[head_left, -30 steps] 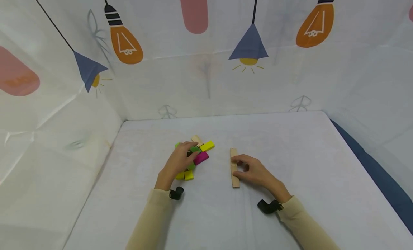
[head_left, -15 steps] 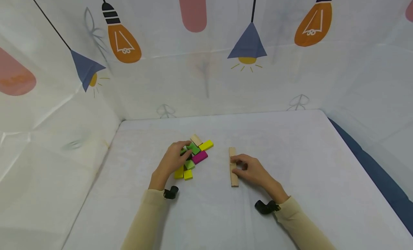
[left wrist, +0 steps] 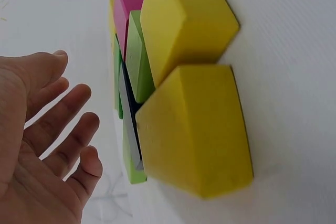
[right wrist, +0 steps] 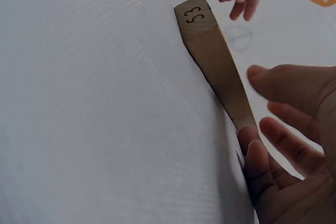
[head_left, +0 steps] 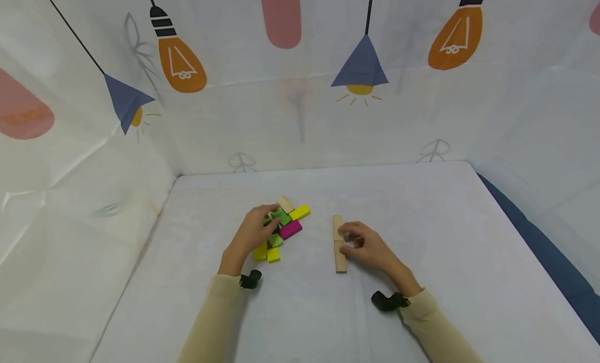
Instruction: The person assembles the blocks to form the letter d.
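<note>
My left hand hovers over the left part of a cluster of coloured blocks, fingers loosely bent and holding nothing. In the left wrist view, two yellow blocks lie nearest the camera. Behind them are a magenta block, a light green block and a dark block. My right hand is at two plain wooden blocks set end to end in a line. In the right wrist view, its lower fingertips touch the side of the wood, while the thumb stands apart. The near wooden block's end reads 53.
A plain wooden block and a yellow block lie at the far side of the cluster. White cloth covers the table. A lamp-printed curtain hangs behind and at both sides.
My left hand has drawn slightly left, uncovering more of the green and dark blocks. The right hand stays almost where it was at the wooden blocks.
</note>
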{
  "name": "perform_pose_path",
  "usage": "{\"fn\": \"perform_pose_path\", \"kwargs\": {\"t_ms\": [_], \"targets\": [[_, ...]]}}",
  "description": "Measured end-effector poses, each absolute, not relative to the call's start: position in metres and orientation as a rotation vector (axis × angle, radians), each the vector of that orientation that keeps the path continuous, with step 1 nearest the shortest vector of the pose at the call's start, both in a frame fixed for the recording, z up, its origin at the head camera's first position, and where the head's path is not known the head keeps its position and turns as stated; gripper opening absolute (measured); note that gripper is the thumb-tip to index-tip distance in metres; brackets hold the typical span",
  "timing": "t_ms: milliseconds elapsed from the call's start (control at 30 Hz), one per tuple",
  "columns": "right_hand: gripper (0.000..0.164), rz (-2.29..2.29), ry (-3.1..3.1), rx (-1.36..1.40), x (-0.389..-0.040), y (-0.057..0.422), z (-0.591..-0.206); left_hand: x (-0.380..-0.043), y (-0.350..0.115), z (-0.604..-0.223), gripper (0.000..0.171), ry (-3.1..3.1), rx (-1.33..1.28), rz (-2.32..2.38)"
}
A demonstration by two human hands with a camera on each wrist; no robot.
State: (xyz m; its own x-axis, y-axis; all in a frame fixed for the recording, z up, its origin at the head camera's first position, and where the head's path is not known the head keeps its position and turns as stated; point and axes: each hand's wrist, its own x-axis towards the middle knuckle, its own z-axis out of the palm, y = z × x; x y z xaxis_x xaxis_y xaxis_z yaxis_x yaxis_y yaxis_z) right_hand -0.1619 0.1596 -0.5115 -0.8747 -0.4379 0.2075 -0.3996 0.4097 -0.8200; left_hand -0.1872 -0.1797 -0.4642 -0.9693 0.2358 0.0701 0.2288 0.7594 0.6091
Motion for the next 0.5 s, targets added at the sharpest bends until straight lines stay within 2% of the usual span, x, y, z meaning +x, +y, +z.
{"fn": "perform_pose_path", "kwargs": {"t_ms": [300, 500], "targets": [[0.044, -1.496, 2.603, -0.826, -0.162, 0.160, -0.513, -0.208, -0.162, -0.464, 0.046, 2.968, 0.418, 1.044], [0.044, -1.490, 2.603, -0.823, -0.162, 0.159, -0.514, -0.224, -0.159, -0.468, 0.053, 3.042, 0.271, 1.030]]}}
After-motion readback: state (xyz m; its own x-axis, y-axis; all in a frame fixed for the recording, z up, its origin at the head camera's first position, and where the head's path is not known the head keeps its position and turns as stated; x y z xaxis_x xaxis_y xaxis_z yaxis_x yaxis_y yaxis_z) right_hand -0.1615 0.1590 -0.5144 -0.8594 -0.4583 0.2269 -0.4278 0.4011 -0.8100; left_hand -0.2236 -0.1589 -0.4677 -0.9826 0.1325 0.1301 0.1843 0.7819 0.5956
